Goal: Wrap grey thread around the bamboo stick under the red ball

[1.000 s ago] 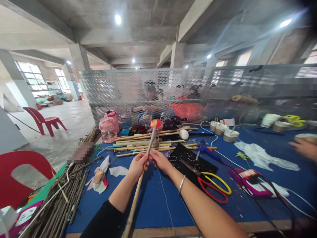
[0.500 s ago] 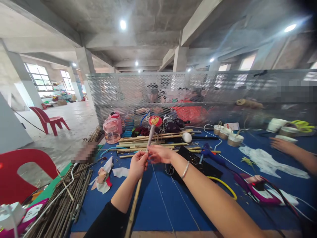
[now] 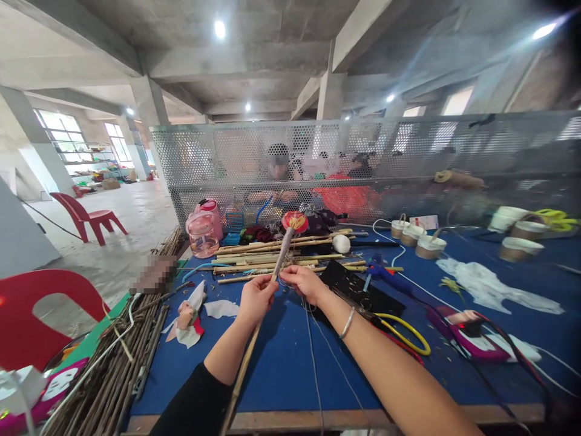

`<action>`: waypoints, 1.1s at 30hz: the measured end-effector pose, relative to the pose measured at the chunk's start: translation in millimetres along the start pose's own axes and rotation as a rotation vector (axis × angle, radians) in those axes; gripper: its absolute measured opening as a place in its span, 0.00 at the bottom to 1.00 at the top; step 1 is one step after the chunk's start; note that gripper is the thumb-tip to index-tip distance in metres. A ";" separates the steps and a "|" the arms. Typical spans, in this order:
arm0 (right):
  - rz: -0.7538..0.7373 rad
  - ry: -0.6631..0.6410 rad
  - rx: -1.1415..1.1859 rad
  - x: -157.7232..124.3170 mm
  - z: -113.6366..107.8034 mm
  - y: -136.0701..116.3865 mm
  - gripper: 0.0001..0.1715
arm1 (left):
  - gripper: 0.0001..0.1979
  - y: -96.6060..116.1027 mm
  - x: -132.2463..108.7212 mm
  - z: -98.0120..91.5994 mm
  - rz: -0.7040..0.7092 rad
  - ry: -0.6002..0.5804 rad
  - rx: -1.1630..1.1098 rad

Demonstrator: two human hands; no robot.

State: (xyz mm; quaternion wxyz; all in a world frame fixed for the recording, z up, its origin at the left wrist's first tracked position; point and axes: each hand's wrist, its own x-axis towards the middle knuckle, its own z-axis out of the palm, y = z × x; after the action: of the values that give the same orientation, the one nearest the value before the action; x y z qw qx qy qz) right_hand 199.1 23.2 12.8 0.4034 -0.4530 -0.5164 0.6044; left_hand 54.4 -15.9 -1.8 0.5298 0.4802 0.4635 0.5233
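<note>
My left hand point(image 3: 255, 298) grips a long bamboo stick point(image 3: 245, 362) that rises away from me over the blue table point(image 3: 281, 369). The stick's far end carries a red and yellow ball point(image 3: 295, 221), and its upper shaft looks wrapped in pale thread. My right hand point(image 3: 305, 283) pinches the stick just above the left hand, fingers closed on it. A thin thread point(image 3: 313, 357) hangs down from my hands toward the table's near edge.
Loose bamboo sticks point(image 3: 276, 254) lie behind my hands beside a pink water jug point(image 3: 203, 230). Yellow and red scissors point(image 3: 402, 339), a blue glue gun point(image 3: 384, 275) and white cloth point(image 3: 490, 287) lie to the right. A bundle of twigs point(image 3: 122, 357) lies left. People sit beyond the mesh screen point(image 3: 363, 163).
The stick's ball end has swung slightly right. My right hand has shifted a little along the stick. The other person's hand at the right edge has left the view.
</note>
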 end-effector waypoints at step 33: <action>-0.586 0.206 -0.794 -15.1 -2.2 21.2 0.17 | 0.16 -3.1 -7.7 11.6 0.080 0.100 0.290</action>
State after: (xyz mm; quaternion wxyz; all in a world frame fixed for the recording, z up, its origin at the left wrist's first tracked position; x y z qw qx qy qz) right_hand 204.8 6.3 -6.3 0.4016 -0.4651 -0.7693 0.1749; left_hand 66.0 -23.8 -3.7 0.4101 0.5431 0.5404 0.4948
